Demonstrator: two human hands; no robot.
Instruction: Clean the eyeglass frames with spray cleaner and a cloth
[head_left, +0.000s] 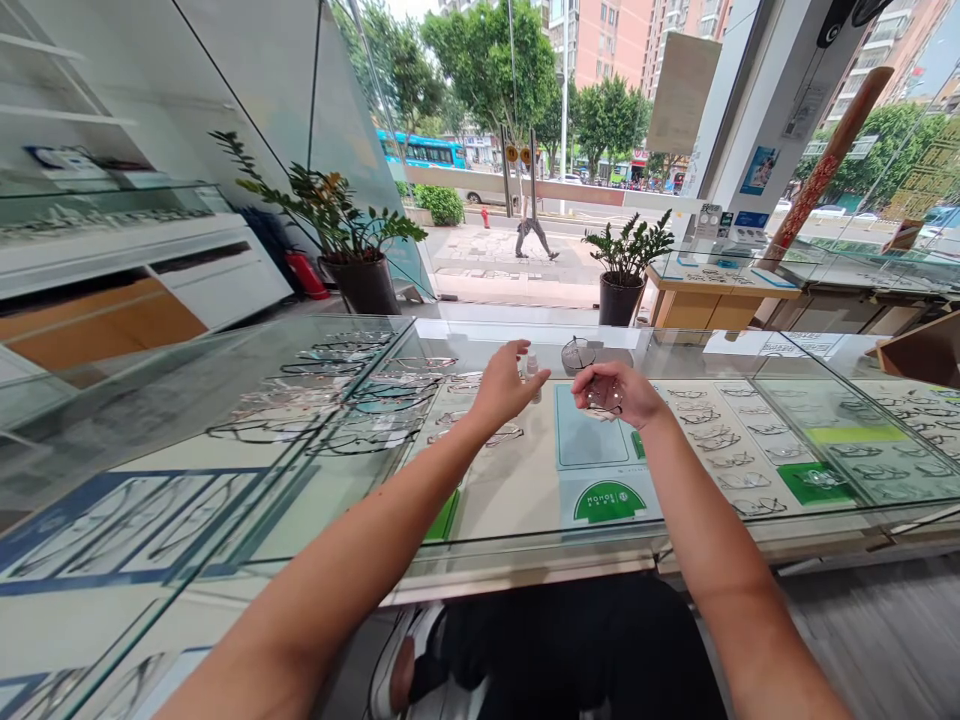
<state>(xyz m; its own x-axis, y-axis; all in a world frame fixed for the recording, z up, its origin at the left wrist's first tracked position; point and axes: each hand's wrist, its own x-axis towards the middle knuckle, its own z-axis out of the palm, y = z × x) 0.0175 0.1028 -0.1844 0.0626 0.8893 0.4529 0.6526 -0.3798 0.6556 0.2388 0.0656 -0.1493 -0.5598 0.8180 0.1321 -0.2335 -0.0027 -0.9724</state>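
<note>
My left hand (507, 385) reaches out over the glass counter (525, 520), its fingers curled toward a small white bottle (532, 372) that stands on the glass; thumb and fingers are apart and just touch it. My right hand (616, 393) is closed around a pair of clear-framed glasses (604, 397), held a little above the counter. A round glass dish or case (577, 354) sits just beyond both hands.
Rows of spectacle frames (352, 400) lie under the glass to the left and more frames (720, 435) to the right. A green mat (592, 440) lies beneath my hands. Two potted plants (360, 250) stand by the window; a person walks outside.
</note>
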